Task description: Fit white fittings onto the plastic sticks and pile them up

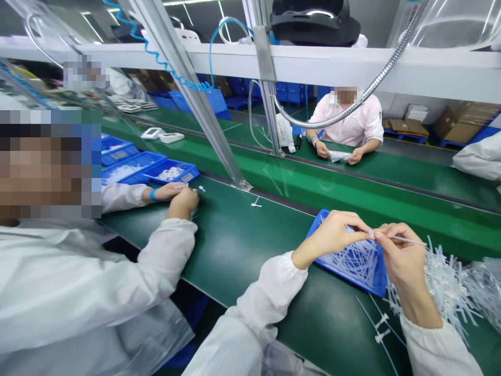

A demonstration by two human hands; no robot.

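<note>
Above a blue tray (381, 271), my two hands meet at the fingertips. My right hand (405, 258) pinches a thin whitish plastic tube (409, 240), which sticks out to the right past the fingers. My left hand (338, 232) is closed in a pinch at the tube's left end, on a tiny white piece mostly covered by fingertips. Many loose thin tubes (352, 263) lie in the tray. Right of it, partly behind my right wrist, is a heap of tubes with white fittings (448, 277). Several such pieces (381, 338) lie on the green table below my hands.
A co-worker's hands (182, 198) work at the left, beside blue bins (180, 171) of white parts. Another person (352, 128) sits across the green divider (289, 180). A metal post (195, 99) and a flexible hose (376, 86) stand ahead. A clear bag (489, 292) lies far right.
</note>
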